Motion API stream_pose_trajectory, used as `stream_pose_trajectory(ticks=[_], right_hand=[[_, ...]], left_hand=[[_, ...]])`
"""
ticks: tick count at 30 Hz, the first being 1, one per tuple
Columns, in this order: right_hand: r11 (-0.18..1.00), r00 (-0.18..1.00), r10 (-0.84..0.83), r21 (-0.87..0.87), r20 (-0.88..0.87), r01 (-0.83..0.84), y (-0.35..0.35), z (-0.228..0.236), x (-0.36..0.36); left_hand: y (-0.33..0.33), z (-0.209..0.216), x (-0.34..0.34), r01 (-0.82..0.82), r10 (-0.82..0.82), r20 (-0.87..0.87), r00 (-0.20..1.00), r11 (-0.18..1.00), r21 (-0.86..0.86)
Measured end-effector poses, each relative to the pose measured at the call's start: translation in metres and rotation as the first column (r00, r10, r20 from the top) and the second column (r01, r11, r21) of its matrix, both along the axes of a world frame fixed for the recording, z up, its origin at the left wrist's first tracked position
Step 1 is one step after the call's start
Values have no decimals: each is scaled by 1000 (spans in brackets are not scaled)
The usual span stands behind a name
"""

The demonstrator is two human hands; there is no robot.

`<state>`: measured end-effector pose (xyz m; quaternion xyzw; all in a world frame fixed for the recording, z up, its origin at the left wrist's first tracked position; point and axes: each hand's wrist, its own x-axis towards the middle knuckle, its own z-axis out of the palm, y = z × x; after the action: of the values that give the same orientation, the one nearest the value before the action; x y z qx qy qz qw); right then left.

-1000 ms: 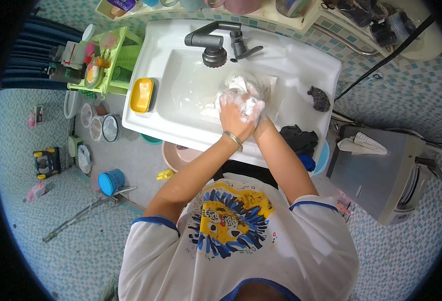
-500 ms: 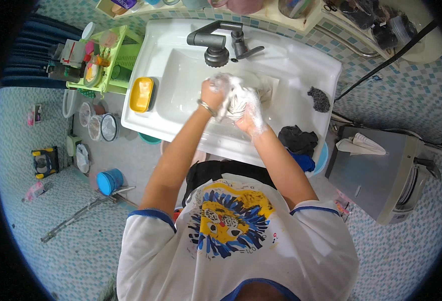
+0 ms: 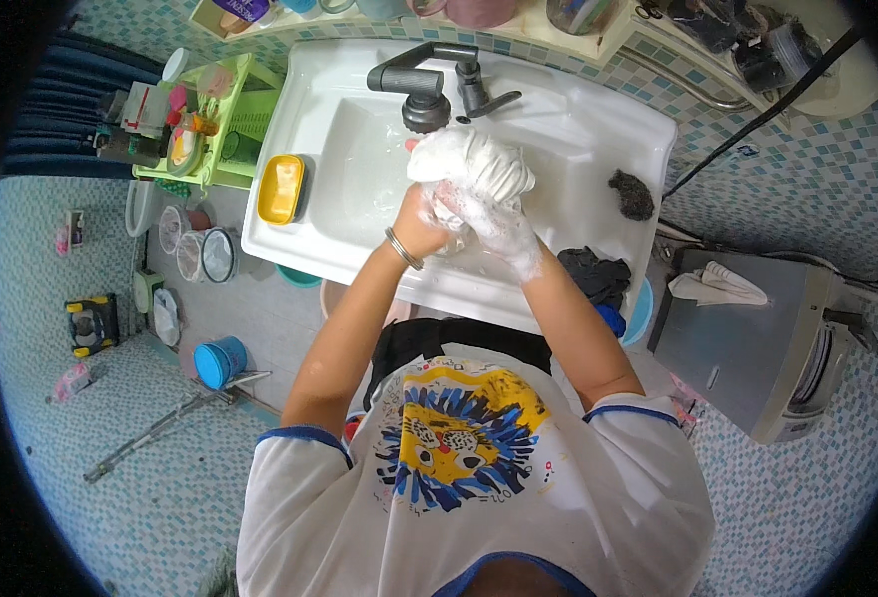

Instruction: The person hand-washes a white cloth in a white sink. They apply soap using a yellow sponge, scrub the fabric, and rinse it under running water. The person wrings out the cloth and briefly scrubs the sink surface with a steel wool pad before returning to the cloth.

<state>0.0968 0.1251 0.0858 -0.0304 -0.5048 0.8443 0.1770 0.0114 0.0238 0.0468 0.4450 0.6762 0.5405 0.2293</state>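
Observation:
A bunched white cloth (image 3: 474,164), wet and streaked with suds, is held up over the white sink (image 3: 344,179), just below the dark tap (image 3: 424,90). My left hand (image 3: 425,221), with a bangle on the wrist, is closed on the near left part of the cloth. Lather coats my right hand (image 3: 493,229), which grips it from the near right side. Both hands are close together, and their fingers are partly hidden by foam and folds.
On the sink's left rim sits a yellow soap dish (image 3: 282,189). A dark scrubber (image 3: 632,195) and dark cloths (image 3: 596,277) lie on its right side. A green rack (image 3: 250,119) stands left; a grey-topped appliance (image 3: 717,338) with a folded cloth stands right.
The white cloth has come up out of the basin as a bunched bundle, its bulk now beyond my hands. Both hands have drawn closer together and slightly nearer to me.

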Motion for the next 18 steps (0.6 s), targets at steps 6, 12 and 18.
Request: stream_pose_trajectory(ticks=[6,12,18], right_hand=[[865,978,-181,-457,103,208,12,-37,11],[373,902,-309,-833,303,408,7,-66,10],[409,884,-207,-783,419,468,10,-120,1]], left_hand=[[-15,25,-15,-73,9,600,800,994,83],[-24,35,-14,-19,29,703,711,1000,-23],[-24,20,-11,-14,13,740,672,1000,-4]])
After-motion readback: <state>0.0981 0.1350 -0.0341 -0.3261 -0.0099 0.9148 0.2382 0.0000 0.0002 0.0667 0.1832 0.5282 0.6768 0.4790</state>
